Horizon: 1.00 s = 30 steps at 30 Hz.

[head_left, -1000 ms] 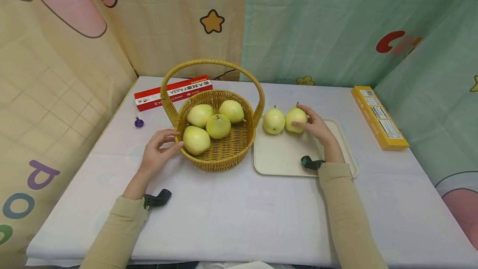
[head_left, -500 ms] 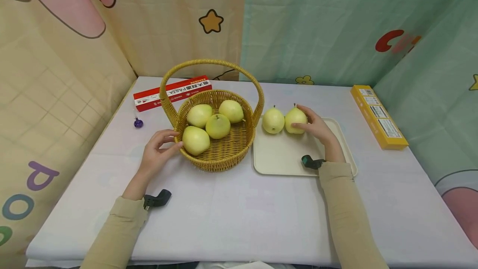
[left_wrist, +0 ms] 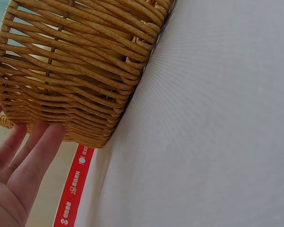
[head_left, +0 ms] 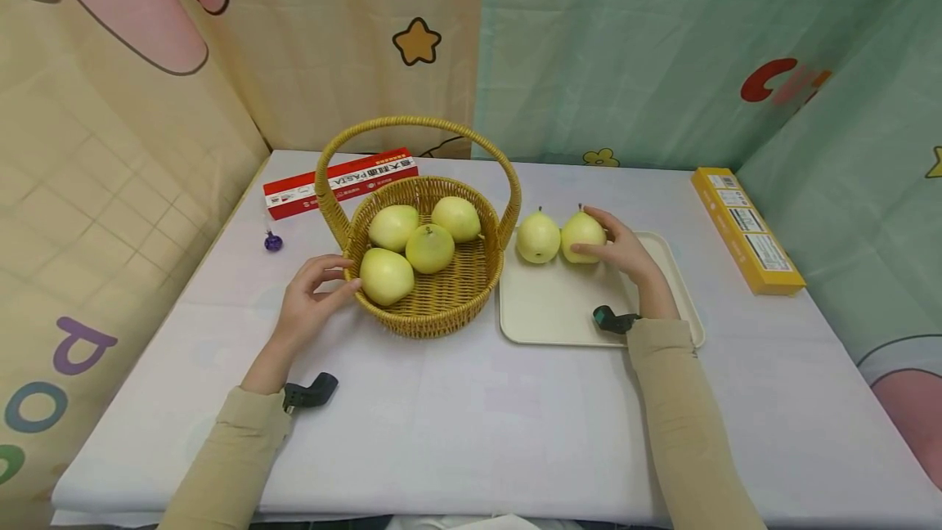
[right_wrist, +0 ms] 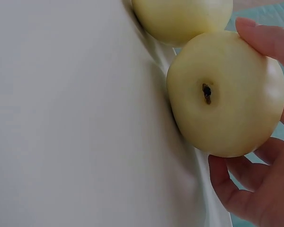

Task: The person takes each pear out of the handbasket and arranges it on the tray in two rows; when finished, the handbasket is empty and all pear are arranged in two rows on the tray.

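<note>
In the head view, a wicker basket point(head_left: 441, 321) with a tall arched handle holds several pale yellow-green pears point(head_left: 430, 249). My left hand point(head_left: 305, 301) rests against its left side, thumb at the rim. Its fingers lie nearly straight against the woven wall point(left_wrist: 71, 85) in the left wrist view. To the right, a cream tray point(head_left: 559, 309) has two pears at its far left part. My right hand point(head_left: 625, 252) grips the right-hand pear point(head_left: 581, 237), thumb on the near side and fingers behind. This pear point(right_wrist: 222, 94) touches the other pear point(right_wrist: 184, 19) in the right wrist view.
A red pasta box point(head_left: 294, 196) lies behind the basket at the left, near a small purple trinket point(head_left: 273, 241). At the far right is a yellow box point(head_left: 751, 235). Patterned curtains point(head_left: 618, 47) border the white-covered table point(head_left: 471, 432).
Over the last second, the gripped pear's stem has tilted slightly left, with a small shift of my right fingers. My left hand and the basket have stayed in place.
</note>
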Each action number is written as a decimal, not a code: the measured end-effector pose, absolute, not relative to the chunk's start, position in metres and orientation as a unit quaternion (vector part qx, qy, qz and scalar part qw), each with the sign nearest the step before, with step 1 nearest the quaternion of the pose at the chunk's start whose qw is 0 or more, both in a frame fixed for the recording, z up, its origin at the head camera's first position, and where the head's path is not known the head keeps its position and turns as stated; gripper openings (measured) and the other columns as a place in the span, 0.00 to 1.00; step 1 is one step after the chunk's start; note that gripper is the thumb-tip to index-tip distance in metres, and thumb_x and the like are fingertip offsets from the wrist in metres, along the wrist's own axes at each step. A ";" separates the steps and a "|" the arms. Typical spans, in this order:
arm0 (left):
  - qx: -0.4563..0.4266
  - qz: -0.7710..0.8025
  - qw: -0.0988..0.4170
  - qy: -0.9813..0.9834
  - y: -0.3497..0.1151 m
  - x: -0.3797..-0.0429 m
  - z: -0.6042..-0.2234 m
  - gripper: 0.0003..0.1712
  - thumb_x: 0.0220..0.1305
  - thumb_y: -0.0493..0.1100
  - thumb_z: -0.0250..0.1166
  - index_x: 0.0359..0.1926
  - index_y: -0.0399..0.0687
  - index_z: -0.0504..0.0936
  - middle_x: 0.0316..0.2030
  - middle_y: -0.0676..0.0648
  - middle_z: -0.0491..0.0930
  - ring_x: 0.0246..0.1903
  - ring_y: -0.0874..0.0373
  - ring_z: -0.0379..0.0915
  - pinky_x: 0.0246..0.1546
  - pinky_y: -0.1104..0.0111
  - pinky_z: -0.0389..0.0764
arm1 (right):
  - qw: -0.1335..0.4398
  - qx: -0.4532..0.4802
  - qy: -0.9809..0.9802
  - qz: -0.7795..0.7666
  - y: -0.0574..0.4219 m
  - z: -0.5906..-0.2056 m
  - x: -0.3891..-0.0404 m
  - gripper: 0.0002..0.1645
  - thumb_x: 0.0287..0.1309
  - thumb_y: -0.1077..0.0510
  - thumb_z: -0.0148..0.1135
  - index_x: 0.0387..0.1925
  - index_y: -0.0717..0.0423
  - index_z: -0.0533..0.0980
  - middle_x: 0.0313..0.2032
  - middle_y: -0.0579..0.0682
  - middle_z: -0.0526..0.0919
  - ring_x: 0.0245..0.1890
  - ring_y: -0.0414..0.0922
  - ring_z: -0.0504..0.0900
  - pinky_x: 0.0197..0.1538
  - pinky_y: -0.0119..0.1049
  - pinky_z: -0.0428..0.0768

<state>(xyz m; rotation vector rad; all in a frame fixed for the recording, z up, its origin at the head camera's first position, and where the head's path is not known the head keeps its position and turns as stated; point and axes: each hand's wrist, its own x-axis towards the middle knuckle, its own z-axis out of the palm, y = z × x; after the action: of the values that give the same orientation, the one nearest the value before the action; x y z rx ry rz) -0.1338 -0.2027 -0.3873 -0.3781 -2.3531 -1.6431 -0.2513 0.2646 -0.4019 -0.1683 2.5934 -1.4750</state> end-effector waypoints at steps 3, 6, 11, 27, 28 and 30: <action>-0.130 -0.565 0.123 -0.806 -0.203 -0.134 -0.387 0.18 0.58 0.29 0.63 0.50 0.27 0.74 0.51 0.36 0.70 0.45 0.61 0.71 0.39 0.80 0.77 | 0.077 -0.052 0.866 -0.492 0.264 -0.400 -0.251 0.51 0.51 0.49 0.69 0.72 0.45 0.53 0.69 0.56 0.55 0.61 0.58 0.60 0.60 0.57 0.62; -0.129 -0.564 0.123 -0.806 -0.203 -0.134 -0.388 0.18 0.59 0.30 0.63 0.50 0.28 0.74 0.51 0.36 0.70 0.45 0.61 0.71 0.39 0.80 0.77 | 0.078 -0.051 0.866 -0.492 0.264 -0.399 -0.251 0.51 0.52 0.51 0.69 0.72 0.45 0.52 0.69 0.57 0.55 0.60 0.59 0.60 0.59 0.56 0.63; -0.127 -0.563 0.121 -0.808 -0.203 -0.134 -0.388 0.18 0.59 0.30 0.63 0.50 0.28 0.74 0.52 0.37 0.70 0.45 0.60 0.71 0.39 0.80 0.76 | 0.078 -0.041 0.865 -0.495 0.264 -0.400 -0.251 0.50 0.52 0.52 0.69 0.72 0.45 0.53 0.69 0.57 0.55 0.61 0.58 0.60 0.59 0.56 0.63; -0.123 -0.557 0.117 -0.813 -0.203 -0.133 -0.387 0.18 0.59 0.31 0.63 0.51 0.29 0.74 0.52 0.37 0.70 0.46 0.58 0.70 0.39 0.80 0.76 | 0.064 -0.035 0.869 -0.490 0.268 -0.400 -0.251 0.50 0.51 0.51 0.69 0.72 0.44 0.53 0.70 0.56 0.53 0.65 0.58 0.57 0.63 0.58 0.60; -0.124 -0.557 0.117 -0.813 -0.203 -0.133 -0.387 0.18 0.59 0.31 0.63 0.51 0.29 0.74 0.52 0.37 0.70 0.46 0.58 0.70 0.39 0.80 0.76 | 0.063 -0.036 0.869 -0.489 0.269 -0.401 -0.251 0.50 0.51 0.51 0.69 0.72 0.44 0.53 0.70 0.56 0.53 0.65 0.58 0.56 0.63 0.58 0.60; -0.124 -0.557 0.117 -0.813 -0.203 -0.133 -0.386 0.18 0.59 0.31 0.63 0.51 0.29 0.74 0.53 0.37 0.70 0.46 0.58 0.70 0.39 0.80 0.76 | 0.060 -0.037 0.869 -0.489 0.270 -0.401 -0.251 0.50 0.51 0.51 0.69 0.72 0.44 0.53 0.70 0.56 0.52 0.66 0.59 0.55 0.63 0.58 0.59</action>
<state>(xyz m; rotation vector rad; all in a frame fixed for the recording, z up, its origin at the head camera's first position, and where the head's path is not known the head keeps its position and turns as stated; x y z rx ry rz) -0.1327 -0.2034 -0.3865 -0.3631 -2.3792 -1.6292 -0.2513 0.2698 -0.4012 -0.1129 2.6308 -1.4799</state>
